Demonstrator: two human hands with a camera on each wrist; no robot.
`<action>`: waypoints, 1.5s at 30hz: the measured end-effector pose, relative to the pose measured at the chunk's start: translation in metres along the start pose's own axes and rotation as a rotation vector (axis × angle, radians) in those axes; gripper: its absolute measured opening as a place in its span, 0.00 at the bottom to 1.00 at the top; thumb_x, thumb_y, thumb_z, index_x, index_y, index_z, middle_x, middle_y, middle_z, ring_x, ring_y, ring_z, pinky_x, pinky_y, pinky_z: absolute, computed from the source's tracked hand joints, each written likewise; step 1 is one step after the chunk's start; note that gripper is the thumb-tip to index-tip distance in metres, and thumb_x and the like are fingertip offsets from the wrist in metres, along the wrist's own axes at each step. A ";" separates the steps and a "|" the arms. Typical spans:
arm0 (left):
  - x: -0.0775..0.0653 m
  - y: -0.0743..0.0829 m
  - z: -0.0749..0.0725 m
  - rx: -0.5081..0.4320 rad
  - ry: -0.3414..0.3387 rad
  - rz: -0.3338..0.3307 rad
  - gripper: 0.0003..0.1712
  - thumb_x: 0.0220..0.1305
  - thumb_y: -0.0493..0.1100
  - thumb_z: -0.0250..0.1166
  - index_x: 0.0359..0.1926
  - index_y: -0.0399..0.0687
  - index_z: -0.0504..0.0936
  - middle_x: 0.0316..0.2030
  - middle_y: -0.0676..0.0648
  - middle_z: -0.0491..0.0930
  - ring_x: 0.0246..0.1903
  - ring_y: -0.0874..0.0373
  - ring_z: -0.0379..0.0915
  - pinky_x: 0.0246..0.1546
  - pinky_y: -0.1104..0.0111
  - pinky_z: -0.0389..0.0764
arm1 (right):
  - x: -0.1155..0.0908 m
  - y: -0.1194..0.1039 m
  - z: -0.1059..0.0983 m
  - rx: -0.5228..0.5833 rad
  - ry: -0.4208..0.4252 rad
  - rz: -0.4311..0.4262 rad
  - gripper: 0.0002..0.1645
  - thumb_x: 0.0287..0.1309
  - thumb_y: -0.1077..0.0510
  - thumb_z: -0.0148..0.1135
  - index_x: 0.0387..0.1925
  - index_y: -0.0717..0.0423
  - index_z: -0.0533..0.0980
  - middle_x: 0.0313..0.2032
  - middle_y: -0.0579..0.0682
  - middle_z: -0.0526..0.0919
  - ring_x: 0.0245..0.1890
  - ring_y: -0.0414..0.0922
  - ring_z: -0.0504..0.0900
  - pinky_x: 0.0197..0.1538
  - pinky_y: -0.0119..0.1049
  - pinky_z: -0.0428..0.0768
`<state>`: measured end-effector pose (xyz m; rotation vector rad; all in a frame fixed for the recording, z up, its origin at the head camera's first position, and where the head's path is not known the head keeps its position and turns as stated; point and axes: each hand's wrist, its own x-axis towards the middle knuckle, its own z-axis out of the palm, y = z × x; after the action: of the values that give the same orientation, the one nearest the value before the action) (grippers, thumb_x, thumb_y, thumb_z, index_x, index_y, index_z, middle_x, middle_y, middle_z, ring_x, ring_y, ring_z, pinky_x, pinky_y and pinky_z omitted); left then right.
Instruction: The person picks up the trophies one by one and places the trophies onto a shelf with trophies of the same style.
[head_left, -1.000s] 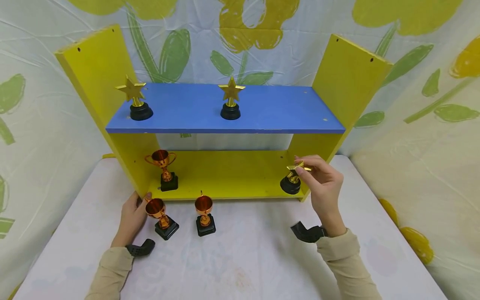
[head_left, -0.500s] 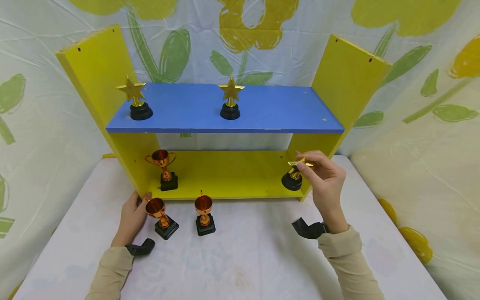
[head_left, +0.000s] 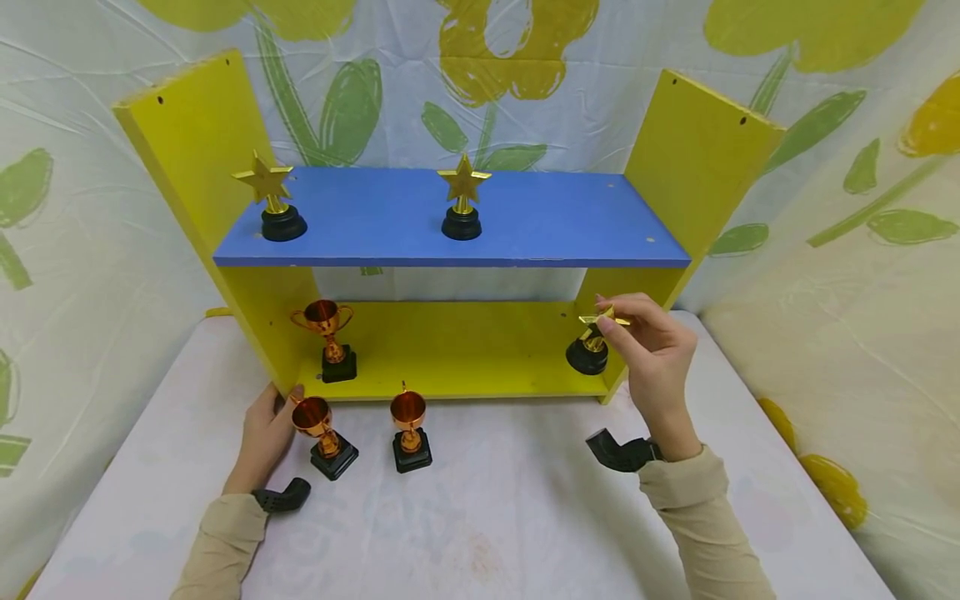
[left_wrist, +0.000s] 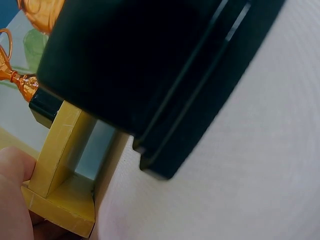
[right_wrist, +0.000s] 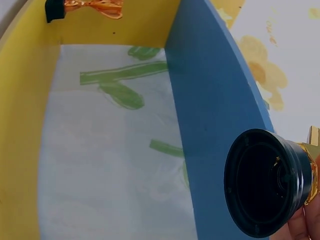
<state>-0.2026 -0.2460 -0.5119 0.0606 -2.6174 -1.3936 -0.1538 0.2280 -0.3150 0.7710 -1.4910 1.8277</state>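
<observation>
My right hand (head_left: 651,354) pinches a gold star trophy (head_left: 587,357) by its star, in front of the shelf's lower right part. The trophy is tilted; its round black base shows its hollow underside in the right wrist view. At the lower left corner of the yellow and blue shelf (head_left: 450,260), my left hand (head_left: 264,437) grips the yellow board, thumb on its edge in the left wrist view. A bronze cup trophy (head_left: 324,433) stands right beside that hand, and a second cup trophy (head_left: 410,429) is to its right on the table.
On the blue board stand two star trophies, one at the left (head_left: 281,221) and one mid-board (head_left: 461,221). A bronze cup (head_left: 336,350) occupies the left of the yellow lower board (head_left: 457,350). Flower-printed cloth (head_left: 405,83) hangs behind; side panels rise at both ends.
My right hand has lifted the star trophy slightly upward and to the right, off the front of the lower board. My left hand and the other trophies have stayed put.
</observation>
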 end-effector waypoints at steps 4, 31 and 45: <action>0.000 0.000 0.000 -0.002 -0.003 0.005 0.36 0.74 0.61 0.50 0.67 0.37 0.66 0.64 0.32 0.70 0.63 0.38 0.64 0.65 0.41 0.62 | 0.003 -0.001 0.000 0.004 0.001 -0.005 0.07 0.53 0.80 0.60 0.36 0.83 0.77 0.37 0.61 0.84 0.44 0.56 0.82 0.50 0.38 0.82; -0.002 0.002 -0.002 -0.002 -0.027 -0.023 0.39 0.74 0.62 0.49 0.70 0.36 0.63 0.67 0.31 0.66 0.67 0.35 0.59 0.66 0.39 0.58 | 0.021 -0.010 0.002 0.002 0.034 -0.023 0.07 0.53 0.80 0.61 0.35 0.84 0.76 0.35 0.62 0.85 0.41 0.55 0.83 0.45 0.36 0.82; -0.001 0.005 -0.003 0.000 -0.034 -0.033 0.39 0.74 0.63 0.49 0.71 0.37 0.61 0.68 0.31 0.65 0.68 0.35 0.58 0.67 0.39 0.58 | 0.030 -0.013 0.003 -0.008 0.041 -0.054 0.08 0.52 0.79 0.62 0.35 0.84 0.76 0.36 0.61 0.85 0.43 0.56 0.82 0.45 0.36 0.82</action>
<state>-0.2004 -0.2452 -0.5060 0.0810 -2.6559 -1.4175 -0.1615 0.2305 -0.2835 0.7590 -1.4370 1.7859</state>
